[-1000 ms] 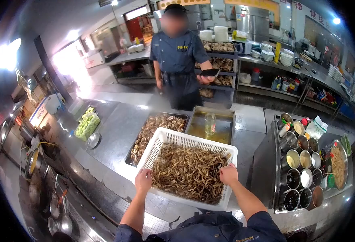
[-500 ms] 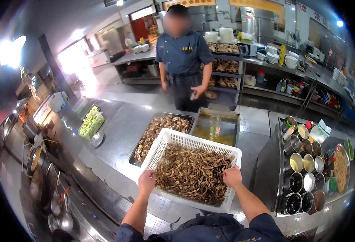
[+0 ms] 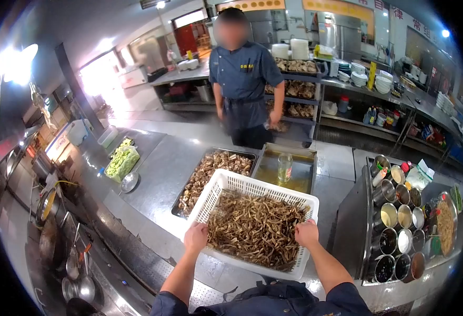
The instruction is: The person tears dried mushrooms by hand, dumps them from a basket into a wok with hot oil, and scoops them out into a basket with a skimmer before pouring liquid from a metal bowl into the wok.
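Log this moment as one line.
Left hand: grips left side of white basket; right hand: right side; contents: brown strips; beyond: glass container in tray

Commercial kitchen: ladle (image 3: 86, 288), stacked plates (image 3: 299, 49)

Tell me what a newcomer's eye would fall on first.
Probably the white basket of brown strips, front and centre, held by the left hand and right hand at its rim. Next, perhaps the person across the counter, or the tray of brown chunks just beyond the basket.
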The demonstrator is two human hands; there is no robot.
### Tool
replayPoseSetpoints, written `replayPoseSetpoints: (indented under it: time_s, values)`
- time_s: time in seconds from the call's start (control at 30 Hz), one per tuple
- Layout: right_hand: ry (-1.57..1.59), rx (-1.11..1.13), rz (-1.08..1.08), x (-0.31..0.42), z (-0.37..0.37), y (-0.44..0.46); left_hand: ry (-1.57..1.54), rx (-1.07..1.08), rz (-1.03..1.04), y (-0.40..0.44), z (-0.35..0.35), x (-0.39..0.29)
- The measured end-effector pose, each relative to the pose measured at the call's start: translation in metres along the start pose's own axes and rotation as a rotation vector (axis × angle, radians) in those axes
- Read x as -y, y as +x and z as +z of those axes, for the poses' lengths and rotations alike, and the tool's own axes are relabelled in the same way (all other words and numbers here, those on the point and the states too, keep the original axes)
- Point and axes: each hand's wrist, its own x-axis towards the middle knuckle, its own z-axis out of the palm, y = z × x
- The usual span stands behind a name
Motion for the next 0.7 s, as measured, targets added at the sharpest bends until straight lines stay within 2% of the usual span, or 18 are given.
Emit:
replayPoseSetpoints:
  time_s: [0.2,0.3,0.43,0.5,0.67,0.7]
  values:
    - [0.059,-0.099,-0.017,0.0,0.005,-0.002,-0.026,-0.029,0.0,0.0,-0.002,-0.001]
    - [0.037,-0.024,0.005,0.001,0.0,-0.001,0.007,-0.032,-0.006,0.003,0.008,0.011]
    - [0.018,-0.037,0.001,0.0,0.006,0.004,-0.033,-0.073,-0.007,0.004,0.006,0.007]
    - [-0.019,-0.032,-0.012,0.0,0.004,0.0,-0.011,-0.037,-0.075,-0.001,0.002,0.002]
    - [-0.018,-0.018,-0.001,-0.003,0.004,0.005,0.039,0.003,-0.088,0.004,-0.004,-0.003]
    - [0.005,-0.069,-0.022,-0.003,0.004,0.005,0.053,0.026,-0.124,0.0,-0.004,-0.005]
